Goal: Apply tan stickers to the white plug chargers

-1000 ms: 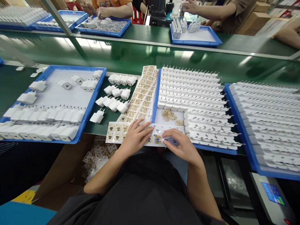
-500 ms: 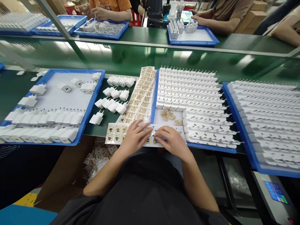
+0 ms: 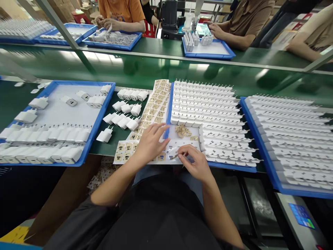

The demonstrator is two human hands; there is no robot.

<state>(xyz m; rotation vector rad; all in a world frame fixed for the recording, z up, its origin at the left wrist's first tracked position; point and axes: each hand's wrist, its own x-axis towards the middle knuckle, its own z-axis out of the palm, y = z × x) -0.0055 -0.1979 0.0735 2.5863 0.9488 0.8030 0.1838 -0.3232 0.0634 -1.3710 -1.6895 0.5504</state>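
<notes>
A sheet of tan stickers (image 3: 120,152) lies across the front edge of the bench; its right part shows bare backing. My right hand (image 3: 194,160) pinches a small sticker (image 3: 173,157) between thumb and forefinger, just over that sheet. My left hand (image 3: 151,144) hovers above the sheet's middle with fingers and thumb apart, holding nothing I can see. Behind it lie more sticker sheets (image 3: 156,104). Beyond the right hand, a blue tray (image 3: 170,104) holds rows of white plug chargers (image 3: 203,100) and a small pile of tan peeled bits (image 3: 182,130).
At left, a blue tray (image 3: 100,139) holds white chargers; several loose chargers (image 3: 104,134) stand beside it. Another full blue tray (image 3: 273,177) lies at right. Across the green belt (image 3: 130,67), people work at more trays. A box of scrap sheets (image 3: 100,177) sits below.
My left hand has lifted and its fingers have spread. My right hand has drawn slightly right and down, with a sticker now showing in its pinch. The camera view has shifted a little.
</notes>
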